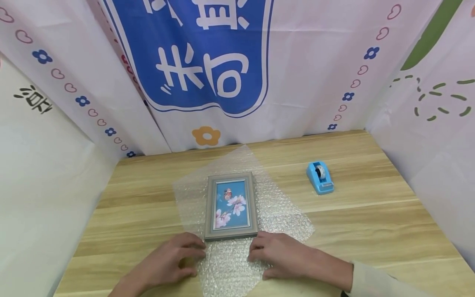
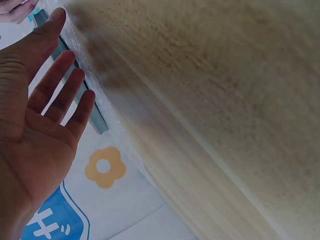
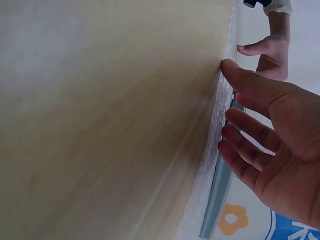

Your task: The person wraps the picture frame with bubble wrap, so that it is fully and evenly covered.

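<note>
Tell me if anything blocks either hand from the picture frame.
Nothing visible does. The left hand and right hand are by the near corners of the picture frame, with no object in between. The bubble wrap lies beneath it, and the blue tape dispenser sits off to the right, outside both paths.

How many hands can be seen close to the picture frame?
2: in the head view, the left hand is near the lower left corner of the picture frame, the right hand near its lower right corner.

picture frame (image 1: 231, 205): grey, blossom-and-butterfly print, face up | bubble wrap (image 1: 279, 210): clear, spread diagonally beneath frame
</note>
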A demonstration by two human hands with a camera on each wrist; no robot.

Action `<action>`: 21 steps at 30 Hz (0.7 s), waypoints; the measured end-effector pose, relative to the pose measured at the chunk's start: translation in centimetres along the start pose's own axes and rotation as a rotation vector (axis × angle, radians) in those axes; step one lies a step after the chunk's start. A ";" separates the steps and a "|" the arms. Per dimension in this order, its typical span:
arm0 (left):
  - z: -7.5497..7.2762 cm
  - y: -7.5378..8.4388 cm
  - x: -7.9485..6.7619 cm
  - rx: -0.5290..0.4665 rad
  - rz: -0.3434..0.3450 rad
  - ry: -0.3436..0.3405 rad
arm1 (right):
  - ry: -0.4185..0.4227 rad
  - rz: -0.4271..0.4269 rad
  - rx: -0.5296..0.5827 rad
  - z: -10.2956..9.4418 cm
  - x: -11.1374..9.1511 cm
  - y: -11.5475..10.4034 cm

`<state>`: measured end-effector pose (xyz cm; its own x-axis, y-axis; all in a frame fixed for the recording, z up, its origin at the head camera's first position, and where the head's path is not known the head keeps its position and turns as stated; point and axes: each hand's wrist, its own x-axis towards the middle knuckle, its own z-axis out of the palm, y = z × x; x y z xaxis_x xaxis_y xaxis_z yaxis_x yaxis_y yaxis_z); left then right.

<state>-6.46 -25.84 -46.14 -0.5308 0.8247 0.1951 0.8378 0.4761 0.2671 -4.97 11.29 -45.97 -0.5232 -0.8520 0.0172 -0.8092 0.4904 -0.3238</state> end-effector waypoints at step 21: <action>0.0 -1.4 0.1 -0.033 0.032 0.017 | -0.014 -0.035 0.027 -0.4 -0.4 0.7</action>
<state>-7.65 -26.42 -46.47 -0.5063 0.8339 0.2198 0.8498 0.4391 0.2916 -5.41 12.02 -45.80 -0.4908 -0.8711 0.0160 -0.8193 0.4552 -0.3485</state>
